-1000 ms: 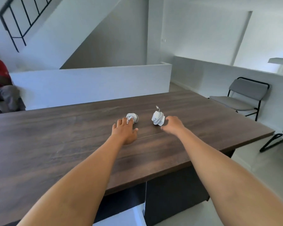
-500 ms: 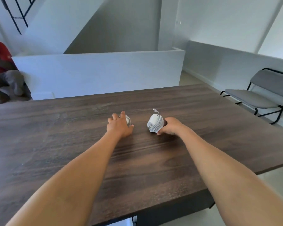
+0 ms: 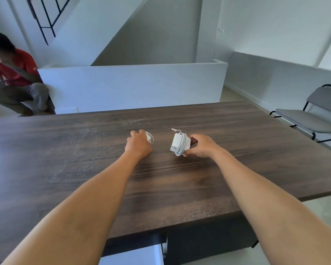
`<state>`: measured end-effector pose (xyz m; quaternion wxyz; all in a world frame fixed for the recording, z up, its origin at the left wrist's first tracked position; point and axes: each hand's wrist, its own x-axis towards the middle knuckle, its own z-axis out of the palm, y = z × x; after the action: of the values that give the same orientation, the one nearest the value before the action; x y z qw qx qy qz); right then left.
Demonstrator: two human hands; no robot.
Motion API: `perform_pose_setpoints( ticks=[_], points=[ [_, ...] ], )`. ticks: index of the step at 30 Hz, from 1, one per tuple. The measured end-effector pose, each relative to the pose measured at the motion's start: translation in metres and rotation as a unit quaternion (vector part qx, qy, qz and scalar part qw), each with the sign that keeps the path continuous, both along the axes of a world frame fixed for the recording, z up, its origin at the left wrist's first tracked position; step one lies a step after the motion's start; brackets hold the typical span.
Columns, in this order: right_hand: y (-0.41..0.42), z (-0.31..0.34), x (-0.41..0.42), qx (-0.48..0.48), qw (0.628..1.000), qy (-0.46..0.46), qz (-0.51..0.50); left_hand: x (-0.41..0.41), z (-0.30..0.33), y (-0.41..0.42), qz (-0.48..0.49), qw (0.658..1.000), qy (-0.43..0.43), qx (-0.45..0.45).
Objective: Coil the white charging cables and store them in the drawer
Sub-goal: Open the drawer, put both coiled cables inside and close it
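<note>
Two white charging cables sit mid-table on the dark wooden table. My right hand grips a white charger block with its cable coiled around it, tilted up off the wood, a loose cable end sticking out behind. My left hand is closed over a smaller coiled white cable, mostly hidden under my fingers. An open drawer shows pale under the table's near edge.
A grey folding chair stands to the right of the table. A low white wall runs behind it. A person in a red shirt crouches at the far left, near the stairs.
Both hands closed onto the two coils. My right hand has tipped the charger block up from the table. The view moved closer and lower.
</note>
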<state>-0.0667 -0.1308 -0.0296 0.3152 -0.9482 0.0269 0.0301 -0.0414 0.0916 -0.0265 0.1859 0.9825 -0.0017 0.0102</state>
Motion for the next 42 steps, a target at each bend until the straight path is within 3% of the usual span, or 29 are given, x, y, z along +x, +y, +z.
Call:
perform_pose_setpoints(
  ticks=[11,16,24,35,42],
  points=[
    [0.105,0.031,-0.117,0.022,0.993,-0.013,0.112,-0.144,0.022,0.116,0.068,0.997,-0.022,-0.033],
    [0.146,0.03,-0.178,0.022,0.988,0.006,0.155,-0.214,0.025,0.162,0.041,0.996,-0.009,-0.081],
    [0.173,0.007,-0.239,-0.009,0.977,0.073,0.199,-0.29,0.011,0.21,-0.051,0.985,0.133,-0.098],
    [0.167,-0.092,-0.252,-0.036,0.954,0.184,0.232,-0.304,-0.097,0.202,0.005,0.969,0.23,-0.086],
    [0.152,-0.195,-0.236,-0.051,0.95,0.228,0.205,-0.296,-0.196,0.19,0.084,0.961,0.216,-0.152]
  ],
)
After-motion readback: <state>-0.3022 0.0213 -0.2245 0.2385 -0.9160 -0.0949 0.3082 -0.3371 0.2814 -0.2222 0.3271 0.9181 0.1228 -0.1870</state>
